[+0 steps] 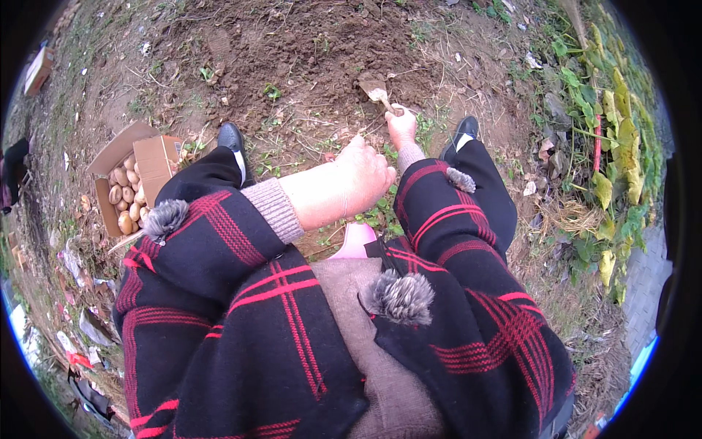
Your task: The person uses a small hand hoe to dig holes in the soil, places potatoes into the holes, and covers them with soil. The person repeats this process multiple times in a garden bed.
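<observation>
My right hand (402,127) grips the short handle of a small hand trowel (377,92), whose soil-marked blade rests at the edge of loose, dug soil (307,60). Nearer my body, my left hand (363,173) reaches across in front of me, its fingers bent over the weedy ground; a thin stalk seems to lie near its fingertips, and its palm side is hidden. Between my legs part of a pink plastic object (355,241) shows. At the left, an opened cardboard box (153,164) holds several potatoes (128,194).
My shoes (231,140) stand either side of the weedy patch. Yellowing leafy plants (625,142) grow along the right, beside grey paving (647,285). Another cardboard box (39,71) stands far left, where part of another person (13,170) shows. Litter (74,263) lies scattered at lower left.
</observation>
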The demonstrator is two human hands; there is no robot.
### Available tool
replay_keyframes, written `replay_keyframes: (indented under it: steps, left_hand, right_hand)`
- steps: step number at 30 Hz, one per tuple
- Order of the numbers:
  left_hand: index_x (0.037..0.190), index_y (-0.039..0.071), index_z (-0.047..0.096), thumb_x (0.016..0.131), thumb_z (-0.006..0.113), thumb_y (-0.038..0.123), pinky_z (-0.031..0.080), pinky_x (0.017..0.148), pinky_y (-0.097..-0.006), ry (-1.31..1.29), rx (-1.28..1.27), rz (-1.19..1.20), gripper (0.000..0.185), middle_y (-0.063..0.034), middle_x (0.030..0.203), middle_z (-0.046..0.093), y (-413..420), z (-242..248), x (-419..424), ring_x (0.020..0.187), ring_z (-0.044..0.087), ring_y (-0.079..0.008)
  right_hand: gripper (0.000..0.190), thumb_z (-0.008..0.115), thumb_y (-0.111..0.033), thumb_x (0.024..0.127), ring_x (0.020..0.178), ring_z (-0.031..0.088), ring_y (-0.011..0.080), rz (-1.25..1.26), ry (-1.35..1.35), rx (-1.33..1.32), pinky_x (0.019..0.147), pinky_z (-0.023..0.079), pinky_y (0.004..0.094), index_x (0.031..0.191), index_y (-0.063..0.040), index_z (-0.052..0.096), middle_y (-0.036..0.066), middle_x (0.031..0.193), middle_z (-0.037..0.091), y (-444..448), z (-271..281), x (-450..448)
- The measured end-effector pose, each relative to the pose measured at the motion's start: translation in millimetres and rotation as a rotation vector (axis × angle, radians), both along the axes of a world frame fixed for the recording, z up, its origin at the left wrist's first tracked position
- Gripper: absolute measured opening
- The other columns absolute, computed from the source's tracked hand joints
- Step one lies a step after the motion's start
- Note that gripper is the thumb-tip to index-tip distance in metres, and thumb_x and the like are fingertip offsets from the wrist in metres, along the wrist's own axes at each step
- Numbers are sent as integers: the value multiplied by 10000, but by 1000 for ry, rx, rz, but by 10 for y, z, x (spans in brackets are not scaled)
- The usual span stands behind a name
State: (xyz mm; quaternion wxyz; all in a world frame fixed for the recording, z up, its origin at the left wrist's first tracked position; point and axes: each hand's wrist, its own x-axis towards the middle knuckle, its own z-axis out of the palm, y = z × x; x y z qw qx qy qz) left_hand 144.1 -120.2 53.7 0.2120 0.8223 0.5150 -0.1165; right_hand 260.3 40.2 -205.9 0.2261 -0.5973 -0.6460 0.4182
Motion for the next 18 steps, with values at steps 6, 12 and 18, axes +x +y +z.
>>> replay_keyframes:
  steps: [6, 12, 18]
  left_hand:
    - [1040, 102, 585, 848, 540, 191, 418, 837, -415, -16, 81, 16, 217, -62, 953, 632, -51, 37, -39, 937, 621, -227]
    - [1023, 93, 590, 850, 539, 188, 417, 810, -392, -16, 60, 21, 205, -59, 942, 631, -73, 113, -50, 930, 620, -225]
    - [1057, 54, 588, 844, 550, 191, 415, 847, -399, -47, 122, 73, 256, -62, 932, 618, -133, 342, -152, 968, 597, -219]
  right_hand:
    - [255, 691, -116, 728, 763, 643, 153, 42, -137, -111, 727, 509, 317, 965, -22, 692, 81, 837, 699, 2, 25, -9]
    - [315, 700, -142, 731, 779, 647, 160, 139, 160, -92, 737, 510, 309, 1025, -30, 683, 84, 872, 706, -127, 58, -307]
    - [338, 678, -266, 740, 909, 656, 281, 387, -299, -93, 811, 502, 380, 1014, -67, 683, 141, 950, 695, -36, 395, -803]
